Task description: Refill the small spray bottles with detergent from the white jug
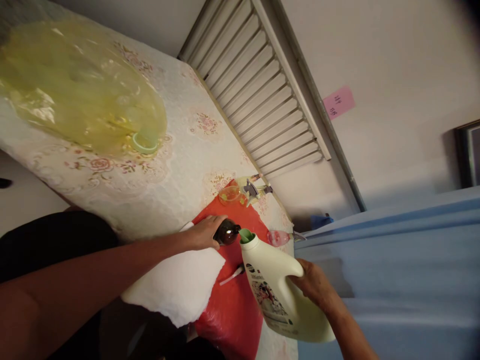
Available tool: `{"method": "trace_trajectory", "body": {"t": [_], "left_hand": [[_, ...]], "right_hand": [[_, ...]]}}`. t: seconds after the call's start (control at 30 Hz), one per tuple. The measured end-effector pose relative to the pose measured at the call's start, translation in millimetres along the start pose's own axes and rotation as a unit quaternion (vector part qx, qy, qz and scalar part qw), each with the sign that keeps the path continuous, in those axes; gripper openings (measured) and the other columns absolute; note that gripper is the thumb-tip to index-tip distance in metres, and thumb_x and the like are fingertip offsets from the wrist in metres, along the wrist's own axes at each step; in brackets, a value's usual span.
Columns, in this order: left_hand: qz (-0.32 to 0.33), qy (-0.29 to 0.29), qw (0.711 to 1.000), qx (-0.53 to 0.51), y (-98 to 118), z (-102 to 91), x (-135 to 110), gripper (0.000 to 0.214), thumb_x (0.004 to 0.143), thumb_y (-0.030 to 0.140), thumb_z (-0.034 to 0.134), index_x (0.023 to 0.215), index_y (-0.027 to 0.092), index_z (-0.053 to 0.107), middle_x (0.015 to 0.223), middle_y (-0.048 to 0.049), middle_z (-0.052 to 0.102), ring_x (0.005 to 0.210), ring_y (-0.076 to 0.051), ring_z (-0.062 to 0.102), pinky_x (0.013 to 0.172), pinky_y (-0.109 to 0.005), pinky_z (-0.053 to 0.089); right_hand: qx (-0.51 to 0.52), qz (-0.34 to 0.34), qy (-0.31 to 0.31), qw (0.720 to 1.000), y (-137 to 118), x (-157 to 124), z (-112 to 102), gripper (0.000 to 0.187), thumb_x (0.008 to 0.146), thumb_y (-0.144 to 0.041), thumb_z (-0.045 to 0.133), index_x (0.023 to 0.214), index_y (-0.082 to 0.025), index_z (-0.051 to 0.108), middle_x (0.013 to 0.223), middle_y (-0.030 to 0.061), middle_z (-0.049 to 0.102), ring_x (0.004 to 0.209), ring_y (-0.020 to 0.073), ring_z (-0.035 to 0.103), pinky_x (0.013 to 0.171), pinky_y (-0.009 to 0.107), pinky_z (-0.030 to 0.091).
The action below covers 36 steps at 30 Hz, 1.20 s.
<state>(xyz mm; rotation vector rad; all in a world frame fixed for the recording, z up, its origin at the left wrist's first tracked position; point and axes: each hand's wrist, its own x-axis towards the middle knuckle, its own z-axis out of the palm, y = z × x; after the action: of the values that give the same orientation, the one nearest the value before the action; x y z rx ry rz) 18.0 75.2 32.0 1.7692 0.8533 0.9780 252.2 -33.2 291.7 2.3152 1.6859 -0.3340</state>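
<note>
My left hand [207,233] is closed round a dark brown bottle [227,232] over the red plastic sheet [240,325]. By its handle my right hand [313,280] grips a big pale green detergent jug [281,295]. The jug is tilted, and its open mouth with a green spout [246,235] is right by the neck of the dark bottle. Whether any liquid flows between them I cannot tell. A pump top [235,274] with a white tube lies on the red sheet below the bottle. Next to my left forearm is a white cloth or paper towel [187,285].
Beyond the bottle are yellowish spray bottles [243,192] and a pink spray bottle [279,237]. A large yellow plastic bag [82,90] with items inside lies on the flowered tablecloth [180,150]. A white slatted panel [262,95] borders the back; a blue curtain [412,265] hangs at right.
</note>
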Motion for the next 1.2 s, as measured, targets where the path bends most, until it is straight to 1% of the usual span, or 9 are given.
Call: {"method": "trace_trajectory", "body": {"t": [0.2,0.33,0.5,0.67,0.9,1.03,1.2], "left_hand": [[0.006,-0.004,1.0,0.002,0.6,-0.8,-0.1,0.089,0.056,0.019,0.079,0.137,0.024,0.043,0.126,-0.0096,0.058,0.121,-0.036,0.051,0.097,-0.043,0.046],[0.01,0.0,1.0,0.0,0.3,-0.1,-0.3,0.091,0.056,0.019,0.079,0.138,0.025,0.04,0.128,-0.0093,0.057,0.121,-0.036,0.051,0.098,-0.044,0.045],[0.009,-0.001,1.0,0.0,-0.1,0.6,-0.1,0.092,0.056,0.019,0.08,0.139,0.026,0.04,0.128,-0.0087,0.057,0.121,-0.036,0.051,0.099,-0.044,0.044],[0.001,-0.002,1.0,0.007,0.5,0.5,0.8,0.094,0.055,0.018,0.08,0.139,0.023,0.039,0.13,-0.0105,0.056,0.122,-0.037,0.05,0.1,-0.044,0.044],[0.006,-0.003,1.0,0.001,0.8,-0.2,0.9,0.09,0.055,0.018,0.079,0.137,0.025,0.042,0.128,-0.0095,0.058,0.123,-0.038,0.05,0.099,-0.045,0.044],[0.006,-0.001,1.0,-0.001,0.1,0.2,0.7,0.092,0.056,0.018,0.079,0.138,0.023,0.04,0.129,-0.0105,0.057,0.123,-0.036,0.05,0.1,-0.044,0.044],[0.005,-0.004,1.0,0.002,0.6,0.1,0.3,0.092,0.057,0.02,0.079,0.139,0.025,0.038,0.129,-0.0099,0.057,0.122,-0.036,0.05,0.099,-0.044,0.043]], "right_hand": [[0.004,-0.005,0.0,1.0,0.7,-0.3,-0.3,0.017,0.074,-0.02,0.051,0.081,-0.017,0.067,0.068,0.001,0.067,0.06,0.0141,0.059,0.055,0.02,0.041],[-0.003,-0.011,0.0,1.0,0.3,-0.9,-0.4,0.018,0.075,-0.019,0.05,0.081,-0.017,0.067,0.067,0.0002,0.066,0.058,0.0132,0.058,0.056,0.02,0.041],[-0.008,0.001,0.008,1.0,-0.9,-0.7,0.1,0.017,0.074,-0.018,0.052,0.083,-0.016,0.067,0.063,-0.0003,0.065,0.057,0.0135,0.058,0.055,0.021,0.041],[-0.008,-0.003,-0.002,1.0,-3.8,-1.5,-1.8,0.016,0.075,-0.018,0.052,0.081,-0.017,0.066,0.065,0.0004,0.066,0.058,0.0138,0.058,0.056,0.021,0.041],[-0.008,-0.001,0.001,1.0,-2.4,-1.0,-1.6,0.014,0.075,-0.019,0.053,0.08,-0.018,0.066,0.065,0.0,0.066,0.058,0.0136,0.058,0.055,0.021,0.04],[-0.008,0.008,-0.003,1.0,-5.7,-2.7,-2.9,0.015,0.076,-0.017,0.052,0.08,-0.017,0.066,0.065,0.0003,0.066,0.057,0.0129,0.057,0.055,0.02,0.04],[-0.008,-0.005,0.003,1.0,-3.2,-1.7,-2.5,0.017,0.076,-0.019,0.053,0.083,-0.017,0.068,0.067,0.001,0.067,0.057,0.0133,0.058,0.055,0.02,0.041]]}}
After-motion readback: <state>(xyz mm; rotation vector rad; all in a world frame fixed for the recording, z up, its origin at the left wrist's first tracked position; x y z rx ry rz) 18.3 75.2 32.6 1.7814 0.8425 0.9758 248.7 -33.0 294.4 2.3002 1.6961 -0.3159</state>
